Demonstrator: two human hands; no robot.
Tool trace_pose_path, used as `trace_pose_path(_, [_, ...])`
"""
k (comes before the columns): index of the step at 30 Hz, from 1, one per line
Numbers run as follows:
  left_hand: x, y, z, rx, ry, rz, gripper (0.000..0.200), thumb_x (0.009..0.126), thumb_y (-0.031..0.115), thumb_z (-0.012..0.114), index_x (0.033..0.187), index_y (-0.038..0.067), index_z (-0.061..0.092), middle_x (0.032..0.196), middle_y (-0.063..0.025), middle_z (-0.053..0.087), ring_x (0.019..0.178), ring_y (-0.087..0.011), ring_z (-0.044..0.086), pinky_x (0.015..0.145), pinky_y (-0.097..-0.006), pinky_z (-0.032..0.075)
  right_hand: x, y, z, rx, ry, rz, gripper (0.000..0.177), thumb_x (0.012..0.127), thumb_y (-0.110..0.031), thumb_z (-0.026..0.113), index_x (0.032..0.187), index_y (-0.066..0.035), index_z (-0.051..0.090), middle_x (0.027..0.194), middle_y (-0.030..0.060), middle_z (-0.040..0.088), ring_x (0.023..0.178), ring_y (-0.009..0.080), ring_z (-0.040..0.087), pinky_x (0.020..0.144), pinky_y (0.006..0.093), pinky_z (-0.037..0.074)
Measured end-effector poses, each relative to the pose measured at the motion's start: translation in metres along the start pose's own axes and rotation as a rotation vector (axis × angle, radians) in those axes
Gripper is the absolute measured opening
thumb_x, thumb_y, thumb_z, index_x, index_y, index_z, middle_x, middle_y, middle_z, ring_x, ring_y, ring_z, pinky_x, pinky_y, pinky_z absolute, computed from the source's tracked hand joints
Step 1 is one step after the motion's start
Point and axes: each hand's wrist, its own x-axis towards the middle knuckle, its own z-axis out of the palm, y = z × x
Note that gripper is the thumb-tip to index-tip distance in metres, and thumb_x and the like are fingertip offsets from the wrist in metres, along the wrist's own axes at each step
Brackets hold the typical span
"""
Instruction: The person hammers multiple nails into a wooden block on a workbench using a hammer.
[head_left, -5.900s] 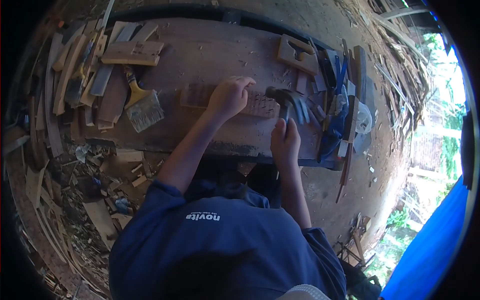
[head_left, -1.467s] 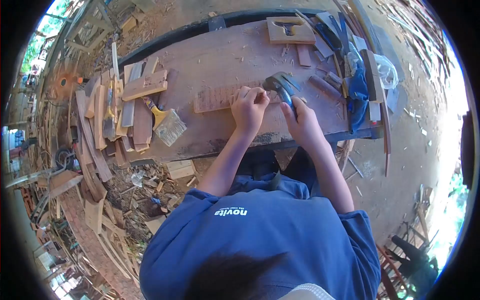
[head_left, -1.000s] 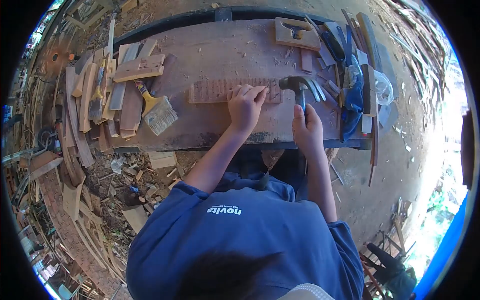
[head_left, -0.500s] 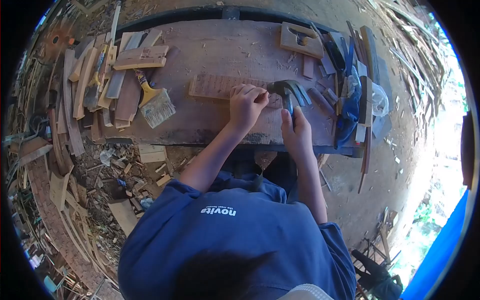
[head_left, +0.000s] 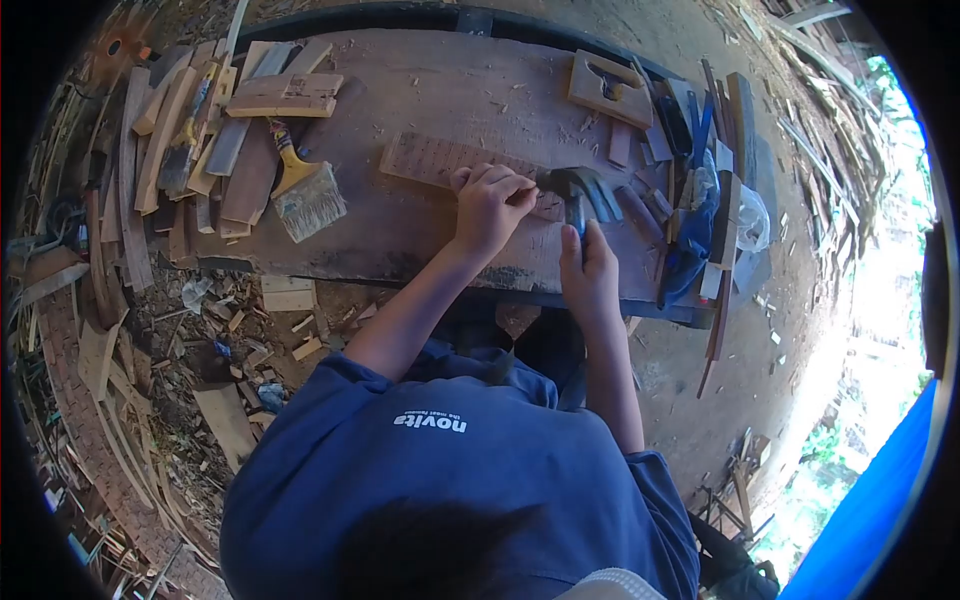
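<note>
Fingers of the right hand (head_left: 590, 272) are closing fully around the hammer (head_left: 578, 190) handle, its head sitting just right of the left hand (head_left: 490, 205). That hand is pinching a tiny piece, too small to identify, against the wooden strip (head_left: 425, 157), which is running leftward along the workbench (head_left: 430, 90).

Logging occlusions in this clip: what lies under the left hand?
The left hand rests on a wooden strip lying on the workbench. Anything pinched beneath the hand is covered.
</note>
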Motion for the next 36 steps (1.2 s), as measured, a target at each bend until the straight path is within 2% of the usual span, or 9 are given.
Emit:
trace_pose_path(1, [0.000, -0.001, 0.000, 0.003, -0.011, -0.008, 0.012, 0.071, 0.014, 0.079, 0.077, 0.016, 0.069, 0.076, 0.0056, 0.064, 0.078, -0.0166, 0.059, 0.082, -0.0356, 0.034, 0.000, -0.004, -0.001, -0.021, -0.051, 0.032, 0.031, 0.099, -0.028, 0.054, 0.093, 0.003, 0.053, 0.073, 0.0248, 0.058, 0.063, 0.0353, 0.058, 0.062, 0.0400, 0.045])
trace_pose_path(7, [0.001, 0.001, -0.003, 0.008, 0.004, 0.011, 0.012, 0.072, 0.017, 0.080, 0.079, 0.016, 0.070, 0.076, 0.0054, 0.063, 0.078, -0.0165, 0.060, 0.082, -0.0357, 0.034, 0.003, -0.019, -0.008, -0.031, -0.017, 0.029, 0.029, 0.098, -0.027, 0.054, 0.094, 0.002, 0.053, 0.074, 0.0266, 0.057, 0.068, 0.0437, 0.057, 0.063, 0.0418, 0.046])
trace_pose_path(13, [0.001, -0.001, -0.017, -0.054, -0.141, 0.007, 0.029, 0.066, 0.027, 0.084, 0.091, 0.017, 0.070, 0.086, 0.0044, 0.063, 0.088, -0.0168, 0.059, 0.087, -0.0377, 0.032, 0.005, -0.021, -0.012, -0.180, -0.052, -0.027, 0.027, 0.099, -0.024, 0.053, 0.092, 0.002, 0.051, 0.072, 0.0252, 0.056, 0.066, 0.0412, 0.057, 0.063, 0.0408, 0.046])
trace_pose_path(16, [-0.001, -0.005, -0.021, -0.048, -0.236, 0.017, 0.040, 0.064, 0.031, 0.085, 0.098, 0.016, 0.070, 0.090, 0.0040, 0.062, 0.094, -0.0164, 0.057, 0.089, -0.0381, 0.031, 0.005, -0.030, -0.015, -0.099, -0.041, 0.021, 0.028, 0.099, -0.025, 0.053, 0.094, 0.002, 0.052, 0.074, 0.0261, 0.057, 0.068, 0.0420, 0.058, 0.065, 0.0420, 0.046])
trace_pose_path(22, [-0.002, -0.006, -0.017, -0.046, -0.223, -0.017, 0.040, 0.064, 0.029, 0.085, 0.099, 0.017, 0.069, 0.091, 0.0044, 0.062, 0.095, -0.0161, 0.057, 0.090, -0.0381, 0.030, 0.006, -0.025, -0.010, -0.201, -0.108, 0.002, 0.029, 0.100, -0.026, 0.052, 0.096, 0.002, 0.053, 0.076, 0.0257, 0.058, 0.071, 0.0397, 0.061, 0.068, 0.0413, 0.047])
trace_pose_path(28, [-0.002, -0.003, -0.017, -0.062, -0.220, -0.022, 0.039, 0.064, 0.028, 0.085, 0.096, 0.015, 0.069, 0.091, 0.0047, 0.062, 0.094, -0.0162, 0.057, 0.090, -0.0373, 0.029, 0.004, -0.027, -0.007, -0.103, -0.023, 0.014, 0.030, 0.100, -0.028, 0.052, 0.095, 0.002, 0.053, 0.078, 0.0252, 0.059, 0.074, 0.0405, 0.061, 0.069, 0.0417, 0.047])
trace_pose_path(32, [-0.002, -0.004, -0.015, -0.036, -0.176, -0.022, 0.038, 0.063, 0.027, 0.086, 0.096, 0.017, 0.069, 0.090, 0.0047, 0.062, 0.093, -0.0163, 0.056, 0.090, -0.0370, 0.029, 0.008, -0.015, -0.007, -0.179, -0.077, -0.020, 0.030, 0.100, -0.028, 0.051, 0.095, 0.001, 0.053, 0.078, 0.0247, 0.059, 0.074, 0.0405, 0.061, 0.068, 0.0407, 0.047])
trace_pose_path(34, [-0.002, -0.004, -0.017, -0.075, -0.212, -0.038, 0.038, 0.063, 0.026, 0.086, 0.096, 0.017, 0.069, 0.089, 0.0049, 0.063, 0.093, -0.0161, 0.056, 0.090, -0.0371, 0.029, 0.008, -0.026, -0.012, -0.129, -0.084, 0.096, 0.031, 0.100, -0.029, 0.051, 0.094, 0.001, 0.053, 0.074, 0.0225, 0.058, 0.067, 0.0345, 0.059, 0.065, 0.0396, 0.046])
trace_pose_path(36, [-0.002, -0.003, -0.017, -0.080, -0.209, -0.043, 0.039, 0.063, 0.026, 0.086, 0.096, 0.017, 0.069, 0.089, 0.0050, 0.063, 0.093, -0.0162, 0.056, 0.090, -0.0372, 0.030, 0.006, -0.027, -0.009, -0.096, -0.052, 0.072, 0.032, 0.100, -0.029, 0.051, 0.093, 0.001, 0.052, 0.072, 0.0205, 0.056, 0.065, 0.0303, 0.056, 0.064, 0.0393, 0.045])
